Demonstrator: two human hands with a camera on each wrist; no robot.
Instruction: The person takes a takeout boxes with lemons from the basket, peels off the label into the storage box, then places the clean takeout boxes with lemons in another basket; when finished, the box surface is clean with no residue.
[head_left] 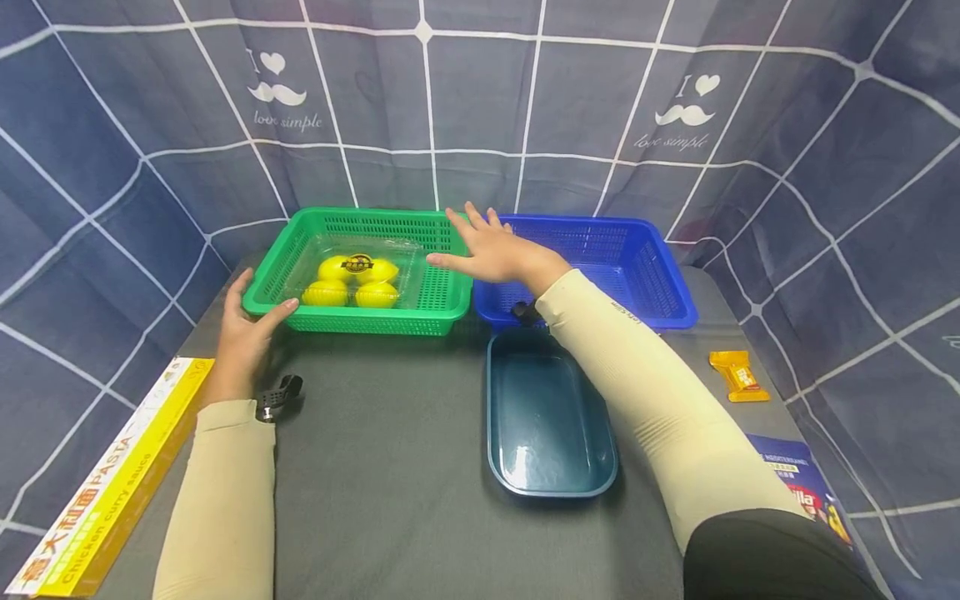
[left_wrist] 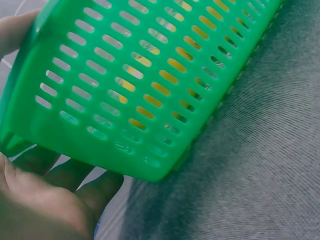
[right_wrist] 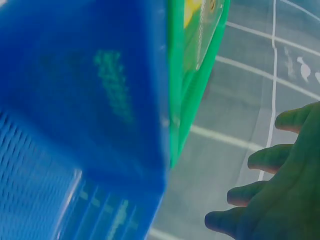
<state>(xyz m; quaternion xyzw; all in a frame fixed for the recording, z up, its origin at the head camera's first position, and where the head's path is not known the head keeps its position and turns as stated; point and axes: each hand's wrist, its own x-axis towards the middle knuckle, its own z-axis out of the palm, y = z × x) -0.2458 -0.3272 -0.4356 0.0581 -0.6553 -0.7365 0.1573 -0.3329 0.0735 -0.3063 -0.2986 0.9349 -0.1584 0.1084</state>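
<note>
A green plastic basket (head_left: 360, 323) stands at the back left, with a clear pack of yellow lemons (head_left: 377, 295) inside it. My left hand (head_left: 246, 346) holds its front left corner, thumb at the front rim and the other fingers around the left end. The basket's slotted side (left_wrist: 125, 95) fills much of the left wrist view, yellow showing through the slots. Above the inner edges of the green basket and a blue basket (head_left: 630, 275), my right hand (head_left: 498, 252) hovers with spread, straight fingers and nothing in them. Those fingers (right_wrist: 265, 192) show apart from both rims in the right wrist view.
A dark teal tray (head_left: 551, 425) lies in front of the blue basket, under the right forearm. A long yellow pasta box (head_left: 112, 483) is at the left. On the right are an orange snack packet (head_left: 738, 377) and a blue package (head_left: 795, 467). Gridded curtain (head_left: 480, 92) surrounds the table.
</note>
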